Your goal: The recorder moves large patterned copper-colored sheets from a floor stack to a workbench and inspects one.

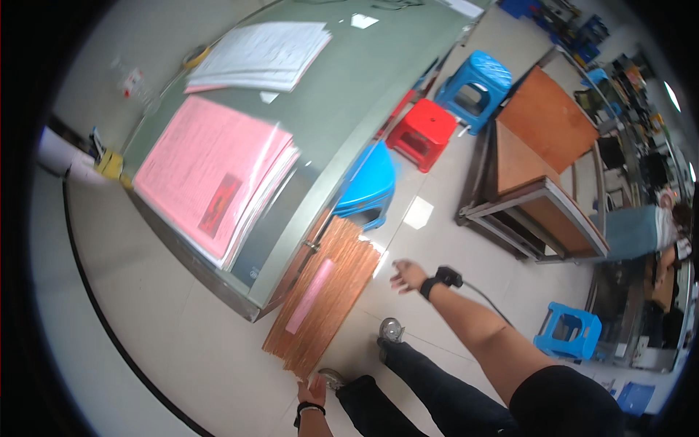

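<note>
Your left hand [312, 391]: at near end of one brown stack [342, 280], grip unclear. Your right hand [408, 276]: empty, fingers spread. One pink strip [309, 297] atop; two paper piles [207, 146], left.

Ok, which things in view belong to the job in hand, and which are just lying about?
Likely the job:
- brown stack, left hand at its near end
- pink strip on it

Seemingly lying about:
- pink-topped papers, white papers on the table
- red stool, blue stools
</note>
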A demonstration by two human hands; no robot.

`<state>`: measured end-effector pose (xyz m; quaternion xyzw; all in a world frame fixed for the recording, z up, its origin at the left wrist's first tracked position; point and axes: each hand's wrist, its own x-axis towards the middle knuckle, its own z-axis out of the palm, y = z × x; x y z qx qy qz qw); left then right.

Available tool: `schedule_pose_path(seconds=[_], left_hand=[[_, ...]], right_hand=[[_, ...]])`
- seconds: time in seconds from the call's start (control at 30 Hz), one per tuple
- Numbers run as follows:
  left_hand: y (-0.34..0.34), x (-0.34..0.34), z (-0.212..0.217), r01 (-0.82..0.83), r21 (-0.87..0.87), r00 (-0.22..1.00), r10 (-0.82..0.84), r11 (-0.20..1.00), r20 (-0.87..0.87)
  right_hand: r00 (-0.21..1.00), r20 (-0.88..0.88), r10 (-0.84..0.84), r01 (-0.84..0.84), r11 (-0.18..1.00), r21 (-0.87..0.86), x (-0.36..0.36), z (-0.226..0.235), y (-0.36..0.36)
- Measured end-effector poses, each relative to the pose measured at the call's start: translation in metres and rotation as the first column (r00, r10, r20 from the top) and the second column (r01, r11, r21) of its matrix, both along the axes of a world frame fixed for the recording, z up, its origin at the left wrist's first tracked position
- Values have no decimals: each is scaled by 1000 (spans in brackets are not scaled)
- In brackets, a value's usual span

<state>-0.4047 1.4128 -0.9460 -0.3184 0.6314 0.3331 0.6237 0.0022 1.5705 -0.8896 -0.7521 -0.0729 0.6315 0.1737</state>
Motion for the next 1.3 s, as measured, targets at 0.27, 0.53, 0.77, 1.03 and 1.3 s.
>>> schedule_pose_path(seconds=[0.27,0.53,0.77,1.03,1.3], left_hand=[[-54,34,29,800,309,526,-849,514,52],[-67,25,84,818,571,-139,-939,71,316],[-2,-26,74,821,153,-553,-833,-550,-26],[73,134,205,617,93,-671,-584,-782,-457],[106,274,224,459,468,-436,-650,-755,-623]], right_hand=[[958,109,265,-241,950,-198,-37,24,-250],[856,143,-497,516,838,-176,-52,115,-460],[623,31,-781,777,614,-139,-100,66,-581],[770,-136,-623,617,782,-86,-43,36,-550],[697,149,-701,659,709,254,173,166,-358]])
